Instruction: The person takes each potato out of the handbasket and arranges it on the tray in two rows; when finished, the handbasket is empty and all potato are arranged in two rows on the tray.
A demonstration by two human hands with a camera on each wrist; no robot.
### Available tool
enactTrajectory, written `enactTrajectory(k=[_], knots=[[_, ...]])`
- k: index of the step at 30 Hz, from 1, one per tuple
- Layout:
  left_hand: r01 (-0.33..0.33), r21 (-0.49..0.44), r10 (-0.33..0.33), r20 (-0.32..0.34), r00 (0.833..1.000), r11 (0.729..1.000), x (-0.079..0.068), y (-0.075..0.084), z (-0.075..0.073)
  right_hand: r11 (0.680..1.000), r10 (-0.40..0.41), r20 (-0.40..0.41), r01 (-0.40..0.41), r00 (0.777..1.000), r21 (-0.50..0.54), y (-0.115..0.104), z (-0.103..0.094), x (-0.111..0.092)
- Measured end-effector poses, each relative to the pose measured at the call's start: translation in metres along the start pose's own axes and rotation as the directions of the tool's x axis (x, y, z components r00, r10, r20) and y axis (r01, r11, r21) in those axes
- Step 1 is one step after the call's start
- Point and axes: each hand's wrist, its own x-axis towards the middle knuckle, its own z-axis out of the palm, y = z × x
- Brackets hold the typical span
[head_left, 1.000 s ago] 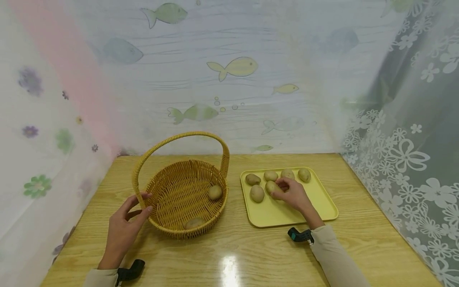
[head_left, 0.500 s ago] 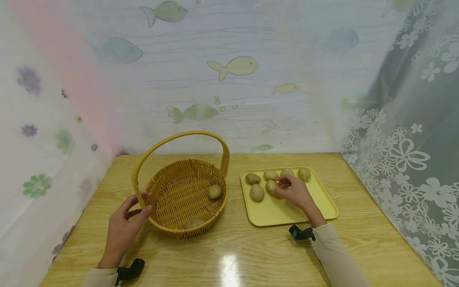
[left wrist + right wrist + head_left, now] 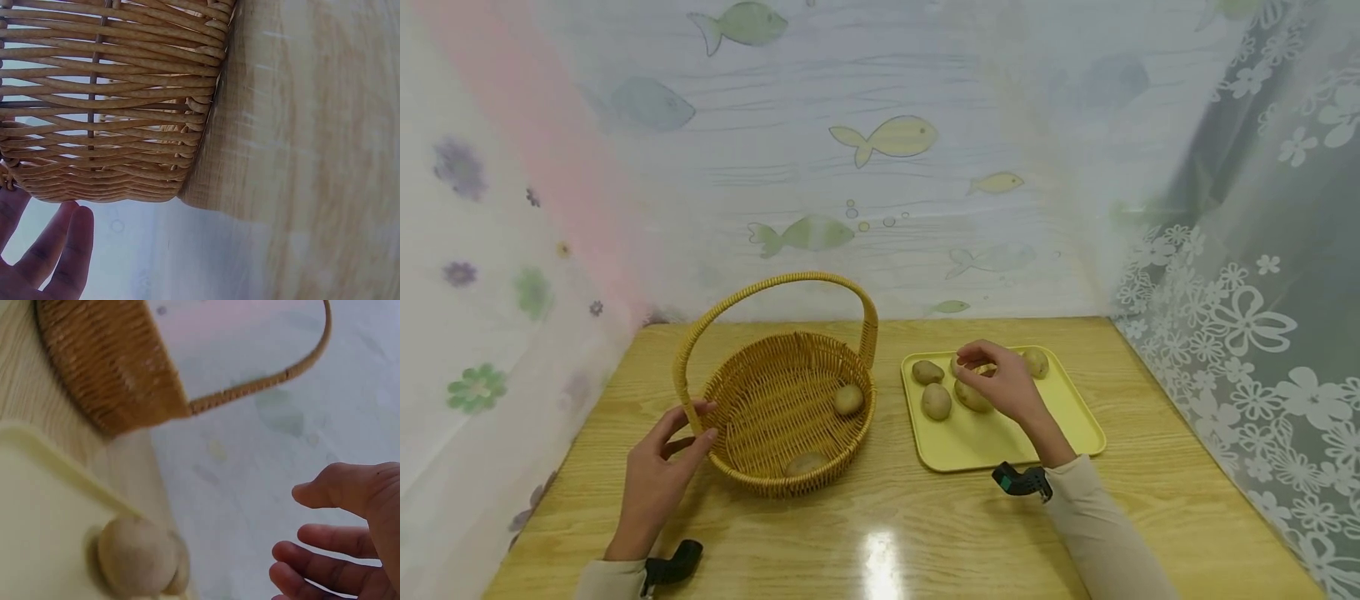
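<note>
A round wicker basket (image 3: pixel 752 392) with a tall arched handle stands on the left of the table. My left hand (image 3: pixel 651 483) grips it where the handle meets the rim, thumb and fingers on either side. In the left wrist view its fingertips (image 3: pixel 74 234) lie against the woven side. Inside the basket are two potatoes, one at the right wall (image 3: pixel 848 400) and one at the near wall (image 3: pixel 806 463). Several potatoes (image 3: pixel 936 402) sit toward the back of a yellow tray (image 3: pixel 985 446). Above them is my right hand (image 3: pixel 1009 390), thumb and fingers apart with nothing between, hiding some.
A wooden table (image 3: pixel 850 542) carries everything, with fish-printed sheeting (image 3: pixel 880 208) behind it and patterned curtains at both sides. Black wrist cameras stick out beside the left sleeve (image 3: pixel 610 579) and right sleeve (image 3: pixel 1097 525).
My right hand has left the front-row potato it was touching and risen slightly toward the back-row potatoes. The left hand and basket have stayed put.
</note>
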Motion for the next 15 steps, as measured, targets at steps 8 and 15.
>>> enactTrajectory(k=[8, 15], knots=[[-0.008, -0.002, 0.008, 0.004, 1.0, 1.0, -0.002, -0.003, 0.0, 0.991, -0.119, 0.127, 0.11, 0.985, 0.076, -0.04, 0.013, 0.014], [-0.014, 0.007, 0.014, 0.008, 1.0, 1.0, 0.0, -0.003, -0.001, 0.97, -0.227, 0.328, 0.183, 0.917, 0.158, -0.062, 0.034, 0.03]])
